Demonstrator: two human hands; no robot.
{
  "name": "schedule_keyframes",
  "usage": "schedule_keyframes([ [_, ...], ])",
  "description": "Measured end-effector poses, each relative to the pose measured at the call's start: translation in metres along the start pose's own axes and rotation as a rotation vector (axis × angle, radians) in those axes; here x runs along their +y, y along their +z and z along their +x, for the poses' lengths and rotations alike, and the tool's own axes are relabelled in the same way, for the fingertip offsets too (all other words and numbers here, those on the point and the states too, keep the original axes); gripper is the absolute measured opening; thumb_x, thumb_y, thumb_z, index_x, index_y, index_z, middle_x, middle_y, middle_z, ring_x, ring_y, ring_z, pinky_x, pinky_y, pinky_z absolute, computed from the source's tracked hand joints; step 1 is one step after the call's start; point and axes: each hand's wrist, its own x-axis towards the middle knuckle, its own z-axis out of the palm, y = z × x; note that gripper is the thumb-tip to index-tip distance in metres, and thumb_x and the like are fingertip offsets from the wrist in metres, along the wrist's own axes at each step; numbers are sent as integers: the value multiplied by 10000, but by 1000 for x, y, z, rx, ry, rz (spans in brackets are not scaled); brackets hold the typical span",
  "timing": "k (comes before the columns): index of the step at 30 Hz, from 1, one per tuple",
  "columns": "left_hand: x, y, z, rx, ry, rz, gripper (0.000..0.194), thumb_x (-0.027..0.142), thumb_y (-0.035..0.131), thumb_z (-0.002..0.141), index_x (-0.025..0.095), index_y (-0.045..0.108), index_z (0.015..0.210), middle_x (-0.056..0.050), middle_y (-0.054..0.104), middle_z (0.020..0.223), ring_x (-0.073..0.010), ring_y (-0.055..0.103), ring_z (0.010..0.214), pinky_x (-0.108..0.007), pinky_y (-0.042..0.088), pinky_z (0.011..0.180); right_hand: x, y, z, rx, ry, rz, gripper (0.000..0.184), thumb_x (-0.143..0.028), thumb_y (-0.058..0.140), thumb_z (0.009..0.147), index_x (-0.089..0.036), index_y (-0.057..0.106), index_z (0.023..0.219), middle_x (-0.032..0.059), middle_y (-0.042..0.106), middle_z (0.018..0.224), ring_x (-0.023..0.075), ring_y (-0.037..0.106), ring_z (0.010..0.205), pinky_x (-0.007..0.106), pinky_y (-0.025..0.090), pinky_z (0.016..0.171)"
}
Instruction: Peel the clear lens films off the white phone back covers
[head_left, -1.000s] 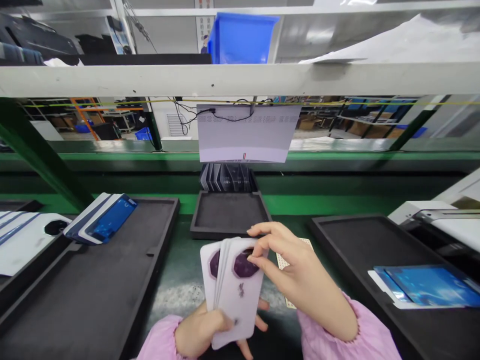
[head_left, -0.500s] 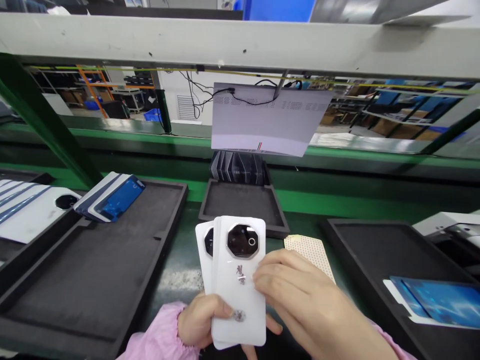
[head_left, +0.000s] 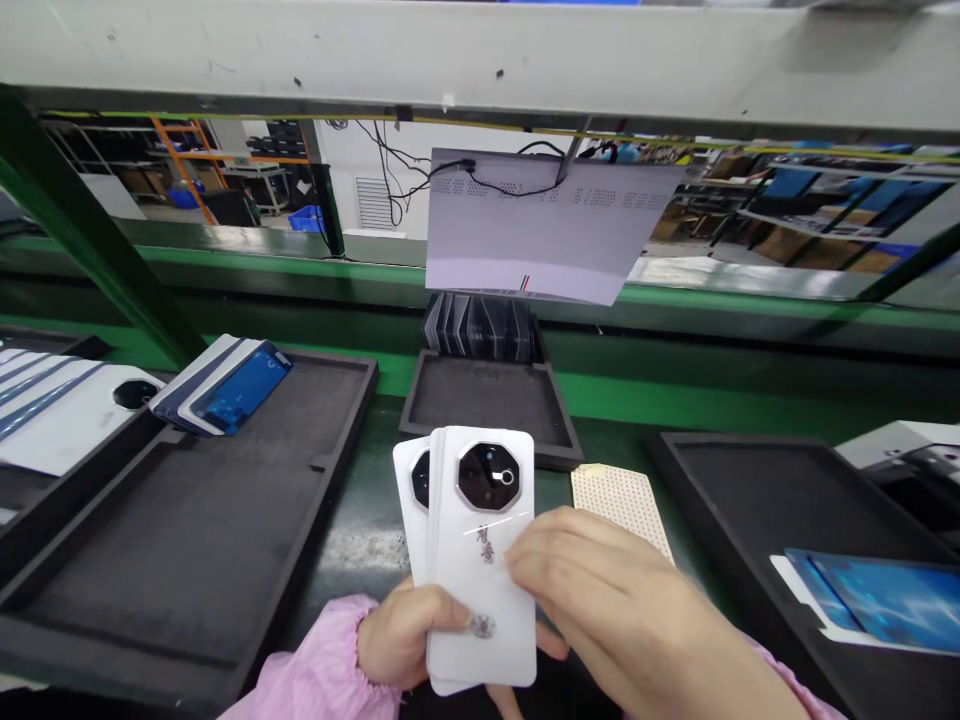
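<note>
My left hand [head_left: 409, 640] grips the lower end of a fanned stack of white phone back covers [head_left: 480, 550], each with a dark octagonal camera window near the top. My right hand [head_left: 607, 600] rests its fingertips on the right edge of the front cover, fingers curled against it. Both wrists wear pink sleeves. The stack stands upright above the green bench, in front of a small black tray [head_left: 491, 405].
A large black foam tray [head_left: 187, 530] lies at the left with blue-filmed covers [head_left: 225, 385] at its far end. Another black tray [head_left: 772, 490] at the right holds a blue-filmed part [head_left: 877, 600]. A perforated card [head_left: 619, 500] lies on the bench. A white panel [head_left: 540, 225] hangs ahead.
My right hand slid from the top of the stack down to the front cover's right edge. The covers turned to face the camera squarely, and my view dropped lower.
</note>
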Motion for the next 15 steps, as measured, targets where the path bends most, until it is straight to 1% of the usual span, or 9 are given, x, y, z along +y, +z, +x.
schedule_keyframes([
  [5, -1, -1, 0, -50, -1, -57, 449, 177, 426, 722, -16, 585, 1095, -173, 702, 778, -261, 678, 594, -268, 466, 444, 0, 0, 0, -8, -7, 10, 220, -75, 422, 869, -174, 613, 825, 45, 617, 714, 181, 553, 692, 301, 473, 602],
  [10, -3, 0, 1, -48, 2, -85, 447, 177, 428, 727, -19, 588, 1095, -190, 703, 815, -264, 682, 604, -263, 470, 436, -1, -1, 1, 8, -9, 4, 243, -62, 401, 870, -166, 616, 821, 48, 614, 702, 177, 553, 685, 301, 475, 597],
  [12, -2, 1, 1, -51, 6, -79, 449, 176, 430, 729, -23, 587, 1100, -206, 700, 862, -260, 681, 608, -257, 468, 431, -1, -2, 2, 23, -10, 1, 244, -63, 400, 872, -162, 617, 822, 47, 614, 695, 175, 557, 682, 299, 478, 596],
  [15, -1, 2, 2, -47, 14, -75, 484, 178, 437, 733, -19, 551, 1159, -227, 683, 952, -250, 679, 603, -246, 460, 417, -1, -3, 3, 52, -10, 14, 223, -90, 421, 881, -169, 616, 809, 39, 619, 694, 166, 562, 669, 291, 482, 595],
])
